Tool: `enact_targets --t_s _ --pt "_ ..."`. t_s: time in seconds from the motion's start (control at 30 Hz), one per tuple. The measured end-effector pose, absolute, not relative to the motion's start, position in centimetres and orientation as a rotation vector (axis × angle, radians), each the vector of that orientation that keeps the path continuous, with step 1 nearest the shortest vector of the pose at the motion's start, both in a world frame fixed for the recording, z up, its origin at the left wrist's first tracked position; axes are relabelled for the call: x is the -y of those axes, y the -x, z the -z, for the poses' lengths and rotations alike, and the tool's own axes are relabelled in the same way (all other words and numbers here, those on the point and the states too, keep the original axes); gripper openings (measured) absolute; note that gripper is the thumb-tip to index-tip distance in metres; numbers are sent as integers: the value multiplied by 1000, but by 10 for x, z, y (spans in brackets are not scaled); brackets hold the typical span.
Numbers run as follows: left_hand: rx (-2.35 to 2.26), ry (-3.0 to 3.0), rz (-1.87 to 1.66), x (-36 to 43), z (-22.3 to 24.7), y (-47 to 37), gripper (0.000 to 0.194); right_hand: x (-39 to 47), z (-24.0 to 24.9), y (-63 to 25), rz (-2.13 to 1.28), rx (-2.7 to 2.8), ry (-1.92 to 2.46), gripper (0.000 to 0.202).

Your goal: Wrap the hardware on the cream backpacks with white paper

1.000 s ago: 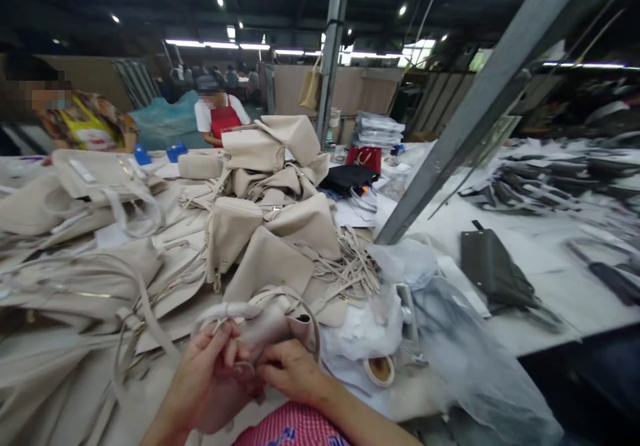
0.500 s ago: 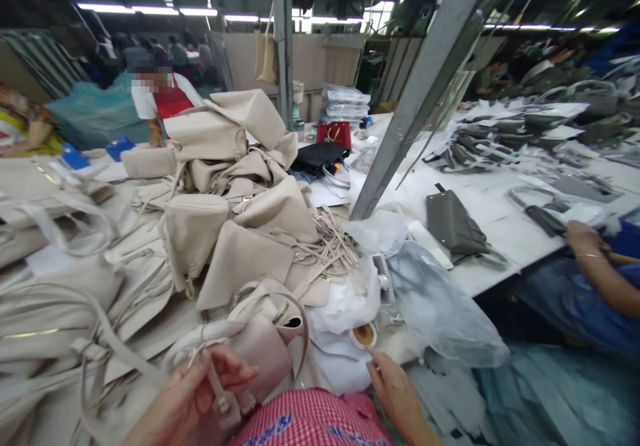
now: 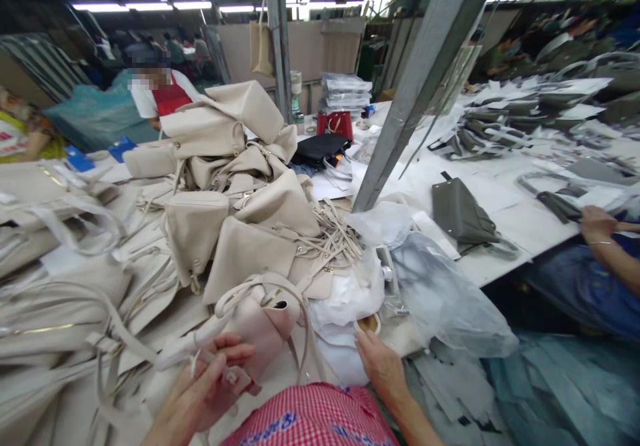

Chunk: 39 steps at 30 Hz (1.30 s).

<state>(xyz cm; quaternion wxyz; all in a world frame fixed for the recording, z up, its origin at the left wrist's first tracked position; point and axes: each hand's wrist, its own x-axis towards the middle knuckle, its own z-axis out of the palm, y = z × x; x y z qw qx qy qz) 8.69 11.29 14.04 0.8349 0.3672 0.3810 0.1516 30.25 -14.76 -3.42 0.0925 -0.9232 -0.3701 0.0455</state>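
In front of me a pale pinkish-beige handbag [image 3: 267, 329] leans on the pile, its looped handle upright. My left hand [image 3: 213, 376] is closed around a short strap end [image 3: 235, 378] at the near side of this bag; a white-wrapped handle lies beside the fingers. My right hand [image 3: 381, 366] is at a small round tub [image 3: 375, 329] with brown contents, fingertips at its near edge. Those fingers are bent together, and anything between them is hidden. White plastic wrapping [image 3: 345, 306] lies just behind the tub.
Beige handbags [image 3: 250, 253] are heaped ahead and to the left, with a bunch of thin straps [image 3: 333, 239] beside them. A slanted metal post [image 3: 400, 99] rises from the table. On the right are clear plastic [image 3: 440, 299], a dark grey bag [image 3: 463, 213] and a co-worker's hand [image 3: 597, 223].
My right hand has moved up and slightly left, onto the tub's near edge. The left hand has raised the strap end slightly and turned it. The view has shifted a little.
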Motion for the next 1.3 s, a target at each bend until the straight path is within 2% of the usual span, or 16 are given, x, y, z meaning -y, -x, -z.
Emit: enact_targets --t_s 0.2,0.4,0.57,0.7,1.3 --pt "-957 -1034 -354 -135 -164 -88 45 124 53 -288 -182 1211 2566 35" --pt "-965 -1118 -453 -155 -164 -87 44 127 58 -293 -247 1143 2422 23" --pt "-903 -1062 -421 -153 -161 -83 38 125 47 -294 -317 1076 2251 17" --pt "-893 -1062 -395 -151 -159 -81 38 120 33 -298 -347 1015 2194 21" --pt "-844 -989 -462 -149 -157 -80 39 106 3 -321 -279 1052 2239 30"
